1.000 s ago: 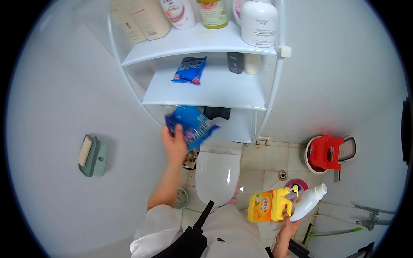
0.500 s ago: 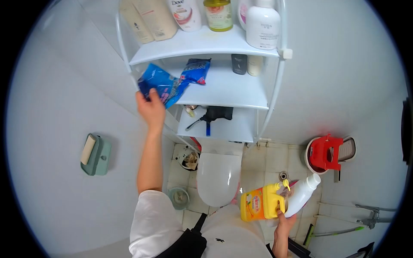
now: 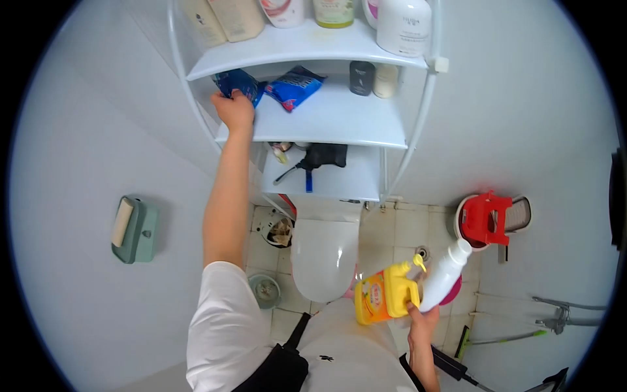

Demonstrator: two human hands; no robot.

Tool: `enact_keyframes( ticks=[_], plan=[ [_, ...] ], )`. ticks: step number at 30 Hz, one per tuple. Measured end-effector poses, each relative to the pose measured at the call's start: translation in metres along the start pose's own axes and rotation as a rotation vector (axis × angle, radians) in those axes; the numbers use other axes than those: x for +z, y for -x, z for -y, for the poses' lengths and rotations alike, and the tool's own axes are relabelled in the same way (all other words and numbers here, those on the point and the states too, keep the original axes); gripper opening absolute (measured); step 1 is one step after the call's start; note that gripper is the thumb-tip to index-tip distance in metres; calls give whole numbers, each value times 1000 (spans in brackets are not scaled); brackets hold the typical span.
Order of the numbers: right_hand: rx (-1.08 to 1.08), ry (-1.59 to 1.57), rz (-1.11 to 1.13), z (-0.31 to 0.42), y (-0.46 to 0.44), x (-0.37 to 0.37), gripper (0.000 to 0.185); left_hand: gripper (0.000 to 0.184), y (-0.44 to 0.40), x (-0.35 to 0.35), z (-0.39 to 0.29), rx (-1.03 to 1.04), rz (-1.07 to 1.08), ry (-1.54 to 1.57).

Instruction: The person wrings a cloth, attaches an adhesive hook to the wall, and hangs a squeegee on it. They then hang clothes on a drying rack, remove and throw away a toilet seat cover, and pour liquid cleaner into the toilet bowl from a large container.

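While the right hand (image 3: 423,320) grips a yellow pump jug (image 3: 377,297) and white bottle (image 3: 444,279), I see the left hand (image 3: 236,112) grasping 1 blue packet (image 3: 240,82) at the middle shelf (image 3: 339,121)'s left end, seemingly a placing step calling for gentle release.

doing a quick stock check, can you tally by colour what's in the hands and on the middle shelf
Blue: 2, held packet in the left hand, shelf packet
Yellow: 1, pump jug in the right hand
White: 1, tall bottle, right hand
Dark grey: 1, dark container on the middle shelf
Cream: 1, pale container beside it
Total: 6 in view
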State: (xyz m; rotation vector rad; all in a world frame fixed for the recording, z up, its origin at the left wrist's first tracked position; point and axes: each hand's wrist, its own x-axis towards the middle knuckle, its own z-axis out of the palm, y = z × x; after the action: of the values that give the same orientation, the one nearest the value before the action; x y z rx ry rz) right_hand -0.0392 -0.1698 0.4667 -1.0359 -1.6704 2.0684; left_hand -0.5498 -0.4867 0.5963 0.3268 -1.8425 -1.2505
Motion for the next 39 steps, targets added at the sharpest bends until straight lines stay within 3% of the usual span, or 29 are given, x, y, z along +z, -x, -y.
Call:
enact_keyframes(
  ticks=[4,5,7,8,9,10,11,12,13,14,16,18,19,23,26,31,36,39],
  plan=[
    [-3,-1,95,14,3,28,61,49,6,-20,6,-14,302,118],
    [-10,-22,113,19,2,36,61,58,19,-37,-3,-203,356,225],
    [20,43,193,26,0,49,58,57,79,-80,-11,176,129,68],
    [-4,-4,228,24,-3,60,57,52,126,-111,-37,243,245,175],
    [5,-8,263,19,-6,69,55,44,174,-141,-15,215,459,271],
    [16,6,258,20,-8,82,54,43,210,-179,19,559,819,93],
    [26,-19,261,23,-8,97,54,47,258,-206,1,320,1127,255],
    [38,-41,268,26,-7,109,53,60,297,-222,-4,319,1285,219],
    [32,-49,298,22,-10,118,52,58,327,-229,-8,326,1274,209],
    [30,-56,335,14,-13,128,52,65,346,-240,-11,246,1310,3],
    [-3,-17,394,-4,-13,147,49,63,356,-231,-6,468,997,-150],
    [-83,82,426,-15,-13,161,45,59,368,-220,19,376,875,-45],
    [-37,181,433,-1,-14,169,31,57,369,-216,25,326,818,8],
    [70,97,446,-7,-44,192,26,47,347,-202,36,180,844,68],
    [286,55,439,24,-56,213,27,44,343,-189,58,37,768,167],
    [109,78,388,38,-113,220,26,63,322,-200,56,-121,735,196],
    [-147,241,247,49,-144,249,27,60,319,-219,63,-238,717,258],
    [-184,286,142,22,-181,257,29,60,321,-225,70,-325,753,305]
  ],
)
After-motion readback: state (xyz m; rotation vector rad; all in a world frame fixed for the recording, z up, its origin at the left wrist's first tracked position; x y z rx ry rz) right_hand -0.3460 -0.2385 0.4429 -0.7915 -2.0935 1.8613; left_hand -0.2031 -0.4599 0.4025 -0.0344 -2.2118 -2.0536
